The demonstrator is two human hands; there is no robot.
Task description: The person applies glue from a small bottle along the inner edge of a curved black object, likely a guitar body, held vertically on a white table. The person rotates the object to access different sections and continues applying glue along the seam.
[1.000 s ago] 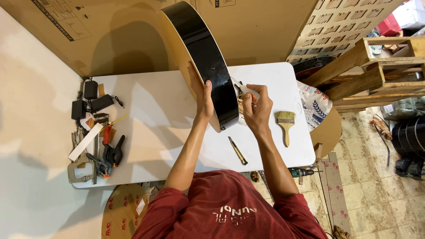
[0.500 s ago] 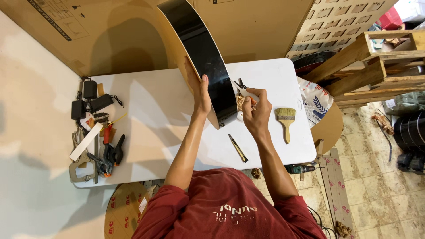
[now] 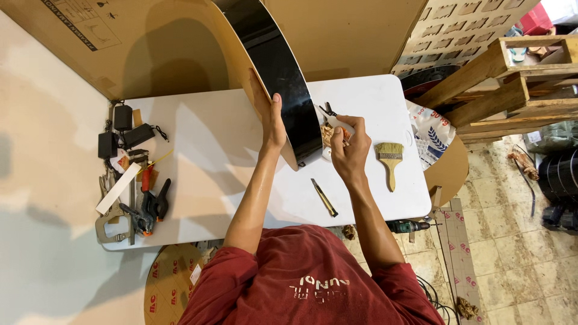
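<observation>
Guitar body stood on edge on white table, one hand each side

Left hand (image 3: 272, 123) pressed flat on the tan wood face of the guitar body (image 3: 274, 72), thumb hooked over its glossy black side; body stands on edge near table centre, upper part running out of frame against cardboard sheets (image 3: 150, 36). Right hand (image 3: 351, 147) pinched shut on a small white-and-tan piece (image 3: 333, 129), too small to identify, just right of the black side. On the white table (image 3: 205, 150): 1 wood-handled paintbrush (image 3: 390, 161) near the right edge, 1 slim knife (image 3: 323, 197) near the front edge, 1 tool pile (image 3: 132, 180) of clamps and black adapters at the left end. Bare tabletop between pile and left arm. Wooden pallets (image 3: 506, 84) crowd the right side
</observation>
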